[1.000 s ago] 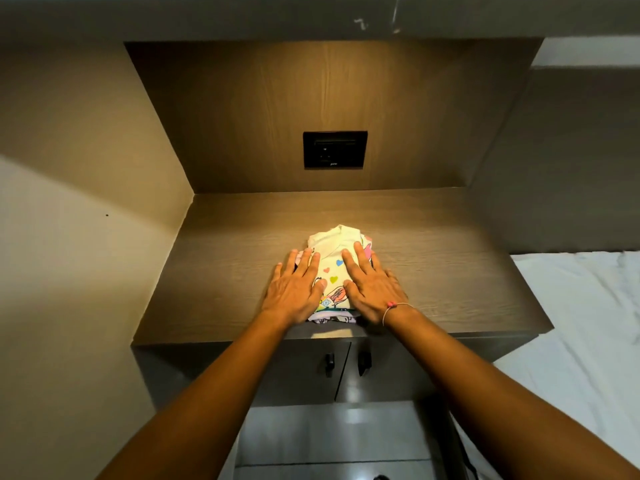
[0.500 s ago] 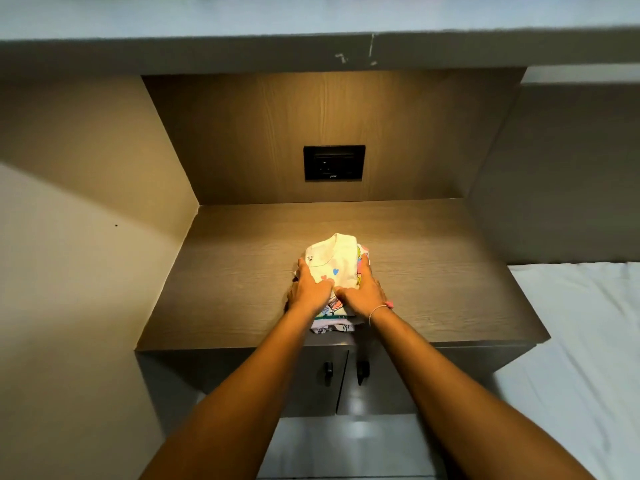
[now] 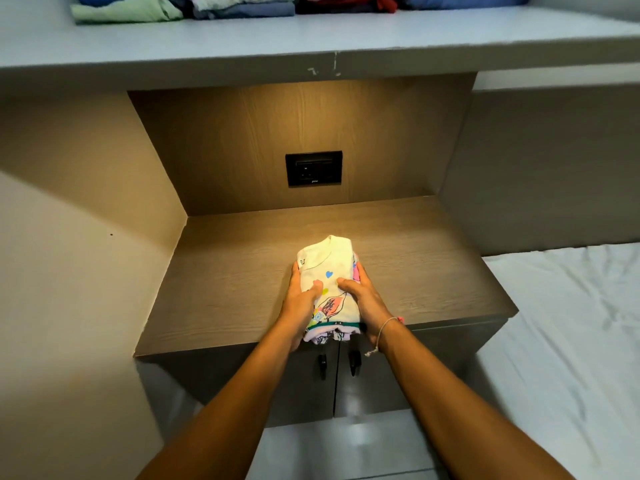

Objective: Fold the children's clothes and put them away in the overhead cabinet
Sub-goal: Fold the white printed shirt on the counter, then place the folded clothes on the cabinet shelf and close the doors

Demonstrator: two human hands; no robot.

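A small stack of folded children's clothes [image 3: 329, 268], cream with coloured hearts and a cartoon print, rests near the front of the wooden counter [image 3: 225, 289]. My left hand [image 3: 299, 303] grips its left side and my right hand [image 3: 367, 299] grips its right side, thumbs on top, fingers wrapped under the edges. A thin bracelet circles my right wrist. Above, the grey overhead shelf [image 3: 311, 36] holds a row of folded clothes [image 3: 235, 6] in green, blue and red.
A black wall socket [image 3: 313, 168] sits in the wooden back panel. Below the counter are two cabinet doors with black handles [image 3: 337, 362]. A bed with a white sheet [image 3: 561, 341] lies to the right. A beige wall closes the left side.
My hands went from lying flat on top of the clothes to clasping the stack from both sides. The view has tilted up, bringing the overhead shelf and its clothes into sight.
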